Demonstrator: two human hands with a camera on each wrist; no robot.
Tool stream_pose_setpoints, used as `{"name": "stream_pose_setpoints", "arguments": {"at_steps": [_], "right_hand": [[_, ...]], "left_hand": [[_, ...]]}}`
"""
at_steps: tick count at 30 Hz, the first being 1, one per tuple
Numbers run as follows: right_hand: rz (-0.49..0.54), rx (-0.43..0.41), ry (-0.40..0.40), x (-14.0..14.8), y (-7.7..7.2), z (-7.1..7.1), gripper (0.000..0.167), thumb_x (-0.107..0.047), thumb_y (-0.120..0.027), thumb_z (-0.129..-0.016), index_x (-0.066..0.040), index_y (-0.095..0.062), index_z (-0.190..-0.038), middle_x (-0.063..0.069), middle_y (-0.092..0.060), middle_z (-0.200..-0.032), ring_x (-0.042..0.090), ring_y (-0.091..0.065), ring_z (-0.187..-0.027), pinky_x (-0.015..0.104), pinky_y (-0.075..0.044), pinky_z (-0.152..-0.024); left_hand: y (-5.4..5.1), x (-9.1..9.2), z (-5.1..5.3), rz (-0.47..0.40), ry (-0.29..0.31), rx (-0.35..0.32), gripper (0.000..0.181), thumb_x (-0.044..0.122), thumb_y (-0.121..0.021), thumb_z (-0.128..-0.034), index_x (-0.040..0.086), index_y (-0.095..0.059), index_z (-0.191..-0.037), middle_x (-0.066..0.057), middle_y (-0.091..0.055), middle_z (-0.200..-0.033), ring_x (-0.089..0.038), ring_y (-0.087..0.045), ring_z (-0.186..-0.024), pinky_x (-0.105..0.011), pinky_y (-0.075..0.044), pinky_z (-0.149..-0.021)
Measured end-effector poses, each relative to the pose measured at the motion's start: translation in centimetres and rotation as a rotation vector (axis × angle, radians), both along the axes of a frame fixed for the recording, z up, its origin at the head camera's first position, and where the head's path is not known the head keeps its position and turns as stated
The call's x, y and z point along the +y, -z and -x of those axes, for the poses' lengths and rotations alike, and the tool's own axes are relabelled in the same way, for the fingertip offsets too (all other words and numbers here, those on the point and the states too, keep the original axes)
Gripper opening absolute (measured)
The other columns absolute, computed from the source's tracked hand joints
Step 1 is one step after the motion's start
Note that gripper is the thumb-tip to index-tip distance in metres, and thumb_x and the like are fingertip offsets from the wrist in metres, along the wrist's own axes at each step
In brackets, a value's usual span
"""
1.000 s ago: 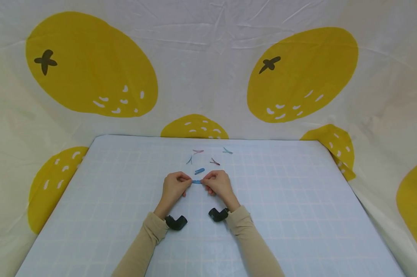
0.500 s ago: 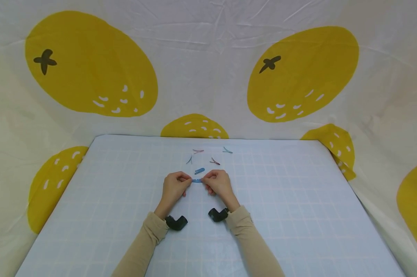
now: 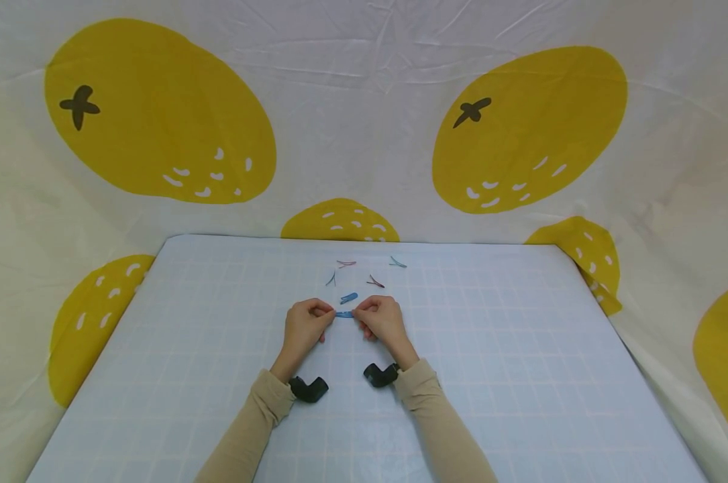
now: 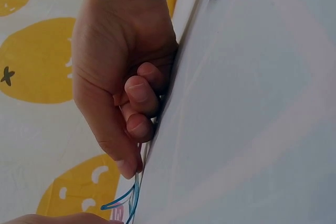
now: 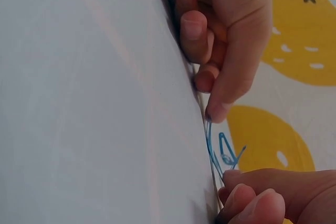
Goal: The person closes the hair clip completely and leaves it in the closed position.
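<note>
Left hand (image 3: 303,327) and right hand (image 3: 384,323) pinch opposite ends of blue snap hair clip (image 3: 344,314); second blue clip (image 3: 348,298) just beyond, 12 o'clock. Likely working it open or shut; next calls for steady, even finger pressure.

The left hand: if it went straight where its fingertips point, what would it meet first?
Probably the right hand, which pinches the other end of the blue clip that the left hand holds.

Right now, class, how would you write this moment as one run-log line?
left hand: pinches blue clip | right hand: pinches same clip | second blue clip: on table, beyond hands
</note>
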State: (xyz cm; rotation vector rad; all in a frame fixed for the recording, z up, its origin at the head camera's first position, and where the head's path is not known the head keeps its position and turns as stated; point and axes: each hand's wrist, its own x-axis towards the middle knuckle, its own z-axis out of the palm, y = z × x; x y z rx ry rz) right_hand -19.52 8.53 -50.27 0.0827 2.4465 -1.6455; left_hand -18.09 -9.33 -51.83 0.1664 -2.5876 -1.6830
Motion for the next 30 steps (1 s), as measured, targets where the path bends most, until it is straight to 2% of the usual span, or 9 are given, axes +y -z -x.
{"name": "stream_pose_setpoints", "arguments": {"at_steps": [11,16,21,26,30], "right_hand": [[0.013,0.003,0.013,0.17,0.0,0.03,0.014,-0.019,-0.074,-0.089,-0.006,-0.07,-0.084,0.004,-0.059,-0.057,0.013,-0.049,-0.038,0.023,-0.043,-0.039],[0.055,-0.016,0.018,0.42,-0.21,0.15,0.014,-0.019,-0.073,-0.089,-0.006,-0.071,-0.087,0.005,-0.06,-0.058,0.014,-0.051,-0.04,0.024,-0.043,-0.04],[0.11,0.02,0.023,0.64,-0.26,0.44,0.012,-0.015,-0.072,-0.09,-0.004,-0.071,-0.089,0.004,-0.06,-0.058,0.013,-0.052,-0.041,0.023,-0.044,-0.042],[0.152,0.073,0.045,0.59,-0.17,0.63,0.01,-0.012,-0.072,-0.09,-0.002,-0.072,-0.091,0.006,-0.062,-0.061,0.014,-0.053,-0.046,0.025,-0.046,-0.046],[0.172,0.098,0.056,0.4,-0.25,0.62,0.01,-0.012,-0.071,-0.091,-0.002,-0.073,-0.094,0.009,-0.065,-0.068,0.015,-0.055,-0.051,0.025,-0.047,-0.049]], "left_hand": [[-0.16,0.15,-0.02,-0.007,-0.005,-0.015,0.008,0.014,-0.075,-0.087,0.006,-0.072,-0.088,-0.005,-0.063,-0.069,-0.017,-0.05,-0.039,-0.025,-0.037,-0.04],[-0.47,0.15,0.0,-0.081,-0.027,-0.028,0.008,0.015,-0.074,-0.0881,0.007,-0.072,-0.091,-0.007,-0.064,-0.072,-0.017,-0.047,-0.04,-0.024,-0.037,-0.039],[-0.55,-0.05,0.27,-0.14,-0.071,0.033,0.007,0.015,-0.074,-0.0884,0.008,-0.072,-0.09,-0.006,-0.062,-0.071,-0.016,-0.045,-0.041,-0.024,-0.036,-0.04],[-0.24,-0.3,0.75,-0.201,-0.064,0.108,0.007,0.013,-0.075,-0.088,0.006,-0.072,-0.089,-0.007,-0.061,-0.07,-0.016,-0.047,-0.043,-0.024,-0.037,-0.042],[-0.29,-0.38,0.94,-0.234,-0.037,0.08,0.007,0.014,-0.075,-0.0886,0.008,-0.072,-0.09,-0.008,-0.063,-0.075,-0.017,-0.049,-0.048,-0.024,-0.04,-0.045]]}}
